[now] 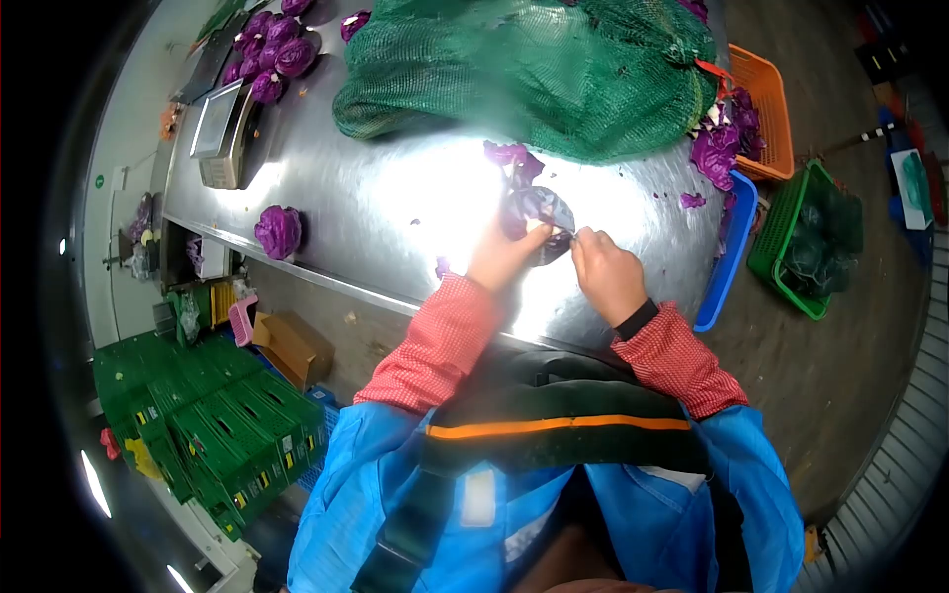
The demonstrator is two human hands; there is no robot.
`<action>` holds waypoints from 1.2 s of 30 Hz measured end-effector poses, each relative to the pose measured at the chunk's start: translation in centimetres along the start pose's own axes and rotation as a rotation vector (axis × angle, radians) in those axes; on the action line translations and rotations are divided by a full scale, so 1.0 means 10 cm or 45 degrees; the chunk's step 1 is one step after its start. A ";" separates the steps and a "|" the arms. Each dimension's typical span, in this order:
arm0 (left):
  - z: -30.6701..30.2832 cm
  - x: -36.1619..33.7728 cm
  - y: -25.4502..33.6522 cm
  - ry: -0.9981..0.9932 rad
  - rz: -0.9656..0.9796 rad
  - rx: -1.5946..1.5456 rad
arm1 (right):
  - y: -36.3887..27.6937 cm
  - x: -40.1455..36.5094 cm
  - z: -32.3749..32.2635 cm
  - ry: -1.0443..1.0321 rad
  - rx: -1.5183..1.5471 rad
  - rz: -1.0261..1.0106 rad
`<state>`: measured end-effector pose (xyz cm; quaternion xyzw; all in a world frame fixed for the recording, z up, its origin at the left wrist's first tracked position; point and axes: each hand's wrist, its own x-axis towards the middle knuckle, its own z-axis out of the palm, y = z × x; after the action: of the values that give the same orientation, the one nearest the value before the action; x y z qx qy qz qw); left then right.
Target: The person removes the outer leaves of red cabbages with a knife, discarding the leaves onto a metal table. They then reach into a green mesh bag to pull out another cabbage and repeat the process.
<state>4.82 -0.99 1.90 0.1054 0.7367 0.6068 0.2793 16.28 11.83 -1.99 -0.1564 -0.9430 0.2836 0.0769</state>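
A red cabbage (518, 210) rests at the near side of the metal table, its pale stem end turned up. My left hand (502, 253) is wrapped around its left side, the thumb lying over the cut base. From the right, my right hand (610, 278) is closed in a pinch on a small knife (562, 213), whose greyish blade overlaps the cabbage; its handle is mostly hidden by my fingers. Loose purple leaves (514, 158) lie just beyond the cabbage. Another whole red cabbage (279, 231) sits by the table's left front edge.
A large green mesh sack (524, 79) covers the back of the metal table (366, 237). Several cabbages (277, 49) and a scale (222, 133) stand at the left. Blue (730, 252), orange (766, 109) and green crates (816, 237) line the right side. Green crates (213, 415) are stacked lower left.
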 end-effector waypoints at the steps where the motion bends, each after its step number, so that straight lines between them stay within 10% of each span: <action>1: 0.02 0.01 -0.02 -0.003 0.043 0.043 | 0.01 -0.03 0.05 -0.010 -0.037 -0.021; 9: 0.12 0.00 -0.03 -0.085 0.035 -0.046 | 0.78 0.34 0.18 -0.017 0.131 0.502; 18: -0.08 -0.03 -0.29 -0.201 0.206 -0.189 | 0.10 0.51 0.09 0.103 0.082 0.028; 23: -0.21 -0.14 -0.39 -0.207 0.206 -0.189 | 1.07 0.72 0.31 0.188 0.022 0.409; 27: -0.23 -0.19 -0.29 -0.279 0.077 -0.274 | 0.13 0.53 -0.11 -0.164 0.499 0.503; 33: -0.34 -0.19 -0.35 -0.392 0.136 -0.180 | 0.63 0.77 0.37 0.106 0.814 0.511; 36: -0.35 -0.23 -0.32 -0.469 0.126 -0.182 | 0.83 0.68 0.39 0.270 0.325 0.552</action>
<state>5.43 -5.84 -0.09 0.2307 0.6221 0.6409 0.3860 11.01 18.68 -9.45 -0.3724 -0.8309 0.3920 0.1317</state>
